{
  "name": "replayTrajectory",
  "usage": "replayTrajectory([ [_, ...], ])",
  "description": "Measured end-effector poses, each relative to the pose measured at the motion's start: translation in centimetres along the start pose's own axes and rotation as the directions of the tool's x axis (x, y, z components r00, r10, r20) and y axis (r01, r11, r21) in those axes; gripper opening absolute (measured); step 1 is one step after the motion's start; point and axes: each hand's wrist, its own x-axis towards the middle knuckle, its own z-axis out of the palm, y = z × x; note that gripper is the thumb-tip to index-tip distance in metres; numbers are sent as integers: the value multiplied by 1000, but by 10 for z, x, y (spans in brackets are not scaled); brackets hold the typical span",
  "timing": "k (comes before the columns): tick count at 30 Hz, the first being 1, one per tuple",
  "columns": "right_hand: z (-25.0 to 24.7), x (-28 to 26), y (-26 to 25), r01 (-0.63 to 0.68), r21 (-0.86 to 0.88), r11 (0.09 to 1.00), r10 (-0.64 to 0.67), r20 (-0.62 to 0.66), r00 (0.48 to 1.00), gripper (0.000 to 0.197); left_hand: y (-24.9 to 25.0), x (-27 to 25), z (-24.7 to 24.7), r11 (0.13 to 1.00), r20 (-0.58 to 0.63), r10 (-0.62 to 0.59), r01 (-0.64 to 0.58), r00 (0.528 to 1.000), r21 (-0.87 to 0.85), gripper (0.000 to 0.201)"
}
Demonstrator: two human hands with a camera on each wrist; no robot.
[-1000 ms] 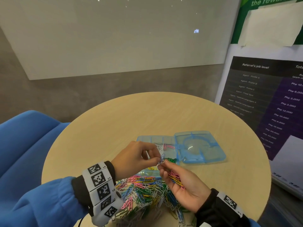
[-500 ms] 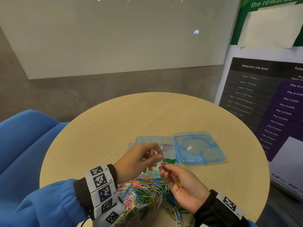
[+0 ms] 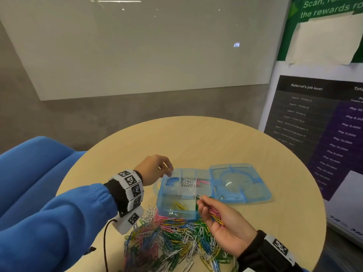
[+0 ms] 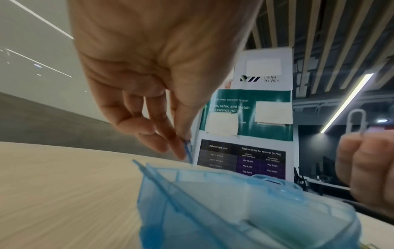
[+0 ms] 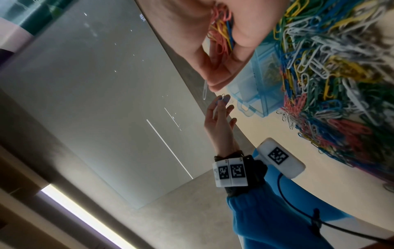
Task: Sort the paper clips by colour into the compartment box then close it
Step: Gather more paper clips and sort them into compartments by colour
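Left hand (image 3: 155,169) has moved from meeting right hand to box's 10 o'clock corner; grip pinches blue clip (image 4: 187,150) above blue compartment, apparently for drop. Compartment box (image 3: 176,193) open at tabletop (image 3: 196,138) centre. Right hand (image 3: 225,224): grip grasps white clip (image 4: 356,121), palm cups mixed clips. Pile (image 3: 172,238) at 6 o'clock remains; sorting far from done.

Office meeting corner: employee-referral incentive banner (image 3: 322,118) at 2 o'clock, glass whiteboard (image 3: 137,46) at 12, round tabletop (image 3: 196,138).

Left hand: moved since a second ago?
Yes. The left hand went from mid-box, beside the right hand, to the compartment box's far-left corner.
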Motion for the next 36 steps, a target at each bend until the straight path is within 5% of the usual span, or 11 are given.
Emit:
replayTrajectory([
  [4,-1,1,-2,5,10,1000,-5,4,1000,19,2,-1,2,990,11,-41,39,999,136,18],
  [7,-2,2,-2,8,7,1000,-8,12,1000,14,25,-17,5,991,-33,74,-69,997,113,31],
  [12,-4,5,0,6,-1,1000,-6,14,1000,15,66,-46,18,963,304,266,-237,915,-129,33],
  [15,-4,5,0,14,10,1000,-15,35,999,25,69,-39,20,950,296,310,-306,904,-60,22],
  [20,-5,4,-8,1,61,998,-4,55,998,34,51,3,10,975,111,144,-160,983,155,26],
  [26,-6,3,-13,-62,161,985,52,68,996,54,42,22,19,977,119,2,-27,993,210,34],
  [30,-7,3,-16,-54,170,984,42,72,997,64,58,2,22,967,34,194,-197,980,161,26],
  [33,-9,5,-16,-45,146,988,35,69,997,70,78,-23,24,897,176,428,-441,887,42,22],
  [36,-6,2,-16,-64,160,985,48,107,993,71,86,-39,33,859,235,479,-506,846,72,27],
])
